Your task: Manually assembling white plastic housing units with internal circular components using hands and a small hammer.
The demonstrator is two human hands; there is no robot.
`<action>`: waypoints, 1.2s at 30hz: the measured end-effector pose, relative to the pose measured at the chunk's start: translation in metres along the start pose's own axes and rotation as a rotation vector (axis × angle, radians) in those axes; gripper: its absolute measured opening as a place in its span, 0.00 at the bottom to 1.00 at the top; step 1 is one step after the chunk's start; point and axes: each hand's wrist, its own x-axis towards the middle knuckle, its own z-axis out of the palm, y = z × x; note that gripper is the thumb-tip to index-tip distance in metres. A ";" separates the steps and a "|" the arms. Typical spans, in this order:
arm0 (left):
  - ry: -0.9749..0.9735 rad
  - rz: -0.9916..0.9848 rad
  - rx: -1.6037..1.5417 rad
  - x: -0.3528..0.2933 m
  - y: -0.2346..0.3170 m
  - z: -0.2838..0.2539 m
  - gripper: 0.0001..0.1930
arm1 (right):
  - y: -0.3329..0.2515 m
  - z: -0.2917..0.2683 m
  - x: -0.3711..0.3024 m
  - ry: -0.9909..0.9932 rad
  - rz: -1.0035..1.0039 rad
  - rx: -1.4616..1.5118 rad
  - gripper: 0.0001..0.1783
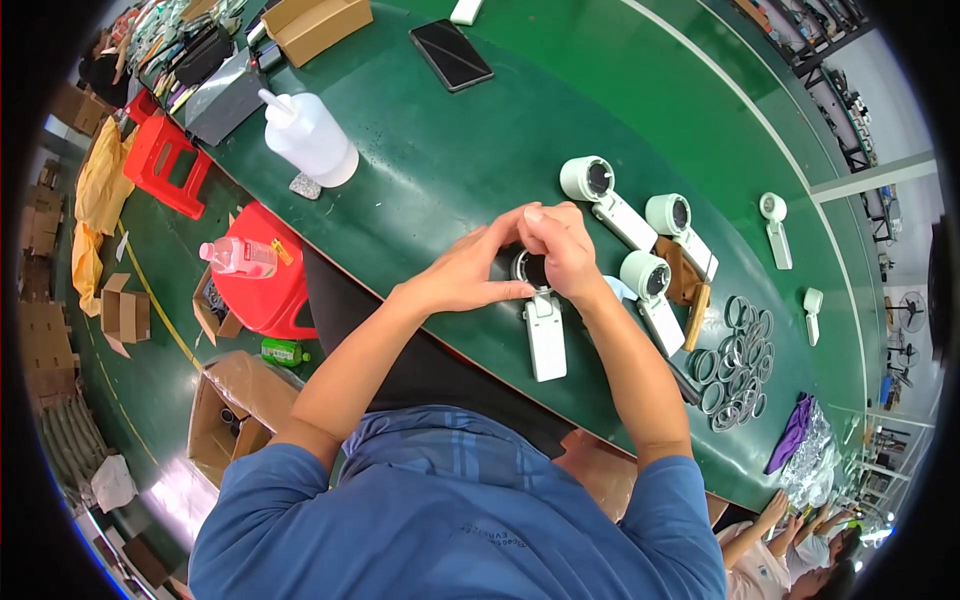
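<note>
A white handheld fan [545, 342] lies at the table's near edge, its handle pointing toward me and its round dark-faced head between my hands. My left hand [468, 268] cups the head from the left, thumb stretched along its near side. Curled over the head's right and far side is my right hand [562, 252], fingers bent and pressed on the rim. Whether a small part sits under those fingers is hidden. To the right stand similar fans: one far [622, 218], one in the middle [690, 245] and one nearer [657, 305].
Several dark rings [738, 365] lie in a heap at the right, beside a brown wooden-looking piece [697, 318]. A white squeeze bottle [312, 142], a black phone [452, 56] and a cardboard box [318, 28] stand farther off. Left of the table is a red stool [262, 300].
</note>
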 end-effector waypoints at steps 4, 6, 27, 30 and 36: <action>0.044 0.004 0.080 -0.005 -0.006 0.001 0.51 | -0.006 -0.001 -0.008 0.106 -0.119 0.131 0.26; 0.023 0.035 0.046 -0.001 -0.002 -0.001 0.51 | -0.017 0.001 -0.015 0.158 -0.160 0.228 0.26; 0.070 0.242 0.496 0.018 0.026 0.030 0.23 | -0.009 0.060 -0.137 -0.389 -0.463 -0.411 0.13; -0.060 0.074 0.678 0.017 0.040 0.020 0.18 | 0.006 0.073 -0.147 -0.509 -0.420 -0.341 0.13; 0.134 0.168 0.704 0.019 0.009 -0.029 0.09 | 0.024 0.069 -0.151 -0.649 -0.298 -0.395 0.14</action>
